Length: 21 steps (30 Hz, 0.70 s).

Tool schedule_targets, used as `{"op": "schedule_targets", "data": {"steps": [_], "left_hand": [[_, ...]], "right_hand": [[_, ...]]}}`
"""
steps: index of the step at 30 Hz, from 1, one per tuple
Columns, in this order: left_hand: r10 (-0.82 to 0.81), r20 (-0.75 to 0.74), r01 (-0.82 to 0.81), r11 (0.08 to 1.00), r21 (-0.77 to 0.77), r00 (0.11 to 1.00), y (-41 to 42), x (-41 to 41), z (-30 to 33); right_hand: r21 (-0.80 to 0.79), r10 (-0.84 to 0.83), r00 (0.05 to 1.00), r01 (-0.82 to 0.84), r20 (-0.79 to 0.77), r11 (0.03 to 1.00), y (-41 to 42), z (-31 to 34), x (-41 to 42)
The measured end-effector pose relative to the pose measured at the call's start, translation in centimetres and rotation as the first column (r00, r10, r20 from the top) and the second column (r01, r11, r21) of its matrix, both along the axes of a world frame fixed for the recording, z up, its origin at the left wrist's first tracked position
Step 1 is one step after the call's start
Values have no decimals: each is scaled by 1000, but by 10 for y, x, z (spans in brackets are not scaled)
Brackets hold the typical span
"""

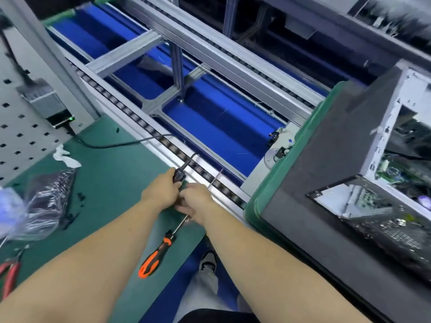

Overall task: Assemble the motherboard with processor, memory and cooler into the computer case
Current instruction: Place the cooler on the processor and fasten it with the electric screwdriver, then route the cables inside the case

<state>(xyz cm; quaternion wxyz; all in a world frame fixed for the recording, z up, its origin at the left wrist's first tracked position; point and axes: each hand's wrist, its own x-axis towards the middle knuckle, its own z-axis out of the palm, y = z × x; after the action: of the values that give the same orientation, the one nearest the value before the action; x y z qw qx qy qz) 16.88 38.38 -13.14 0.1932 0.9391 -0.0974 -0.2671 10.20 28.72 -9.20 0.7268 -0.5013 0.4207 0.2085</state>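
Nearest lay an orange-and-black screwdriver point(155, 255) on the green mat point(112, 183), its rubbery handle toward the viewer and its thin steel shaft running under the hands; red-handled pliers point(10, 275) sat at the near left edge, beside a crinkled clear plastic bag point(35, 206). Just beyond, the left hand point(161, 190) was curled round a black electric driver point(179, 176) with a cable trailing left; the right hand point(198, 199) met it, fingers bent as if pinching something small, though what it held could not be told. To the right, well apart from both hands, the computer case point(384, 171) stood on grey foam in a green tray point(268, 183), motherboard point(391, 171) visible inside; the case looked stiff, sheet-metal, heavy, sharp-edged, best gripped by its frame rails; the board seemed fragile, to be handled by its edges only. Farther off ran an aluminium roller conveyor point(210, 73) over blue panels.
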Motion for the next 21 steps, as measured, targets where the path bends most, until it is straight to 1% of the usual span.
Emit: {"op": "schedule_targets", "data": {"steps": [3, 7, 9, 10, 11, 12, 13, 15, 16, 18, 20, 21], "left_hand": [[-27, 54, 21, 994, 103, 998, -3, -2, -5], [-16, 38, 7, 975, 222, 999, -14, -7, -4], [-20, 96, -10, 954, 301, 995, -24, -7, 4], [-18, 148, -29, 952, 306, 989, -33, -5, 12], [-7, 202, -49, 961, 272, 979, -44, -1, 22], [2, 246, -54, 977, 205, 969, -60, 3, 35], [-3, 275, -33, 992, 124, 961, -79, 8, 48], [-7, 292, 28, 997, -70, 956, -125, 17, 80], [13, 279, 41, 982, -185, 960, -150, 20, 97], [39, 244, 65, 913, -404, 969, -201, 18, 131], [35, 221, 97, 824, -559, 975, -255, 8, 163], [26, 206, 108, 784, -611, 978, -281, 0, 177]], "right_hand": [[7, -12, 1000, 12, -8, 1000, -15, 5, -1], [-34, -22, 1000, 22, -3, 999, -34, 15, 0], [-85, -2, 1000, 3, 17, 996, -44, 21, 2], [-131, 16, 999, -12, 34, 991, -49, 26, 4], [-191, 34, 998, -22, 61, 981, -55, 34, 6], [-273, 62, 993, -32, 102, 961, -62, 43, 8], [-390, 112, 984, -49, 140, 919, -70, 55, 11], [-607, 190, 961, -31, 199, 794, -94, 84, 15], [-667, 196, 952, 12, 236, 745, -110, 100, 16], [-734, 172, 931, 130, 321, 666, -153, 136, 11], [-782, 131, 921, 229, 367, 579, -207, 166, -3], [-800, 106, 917, 274, 385, 534, -236, 178, -13]]}}
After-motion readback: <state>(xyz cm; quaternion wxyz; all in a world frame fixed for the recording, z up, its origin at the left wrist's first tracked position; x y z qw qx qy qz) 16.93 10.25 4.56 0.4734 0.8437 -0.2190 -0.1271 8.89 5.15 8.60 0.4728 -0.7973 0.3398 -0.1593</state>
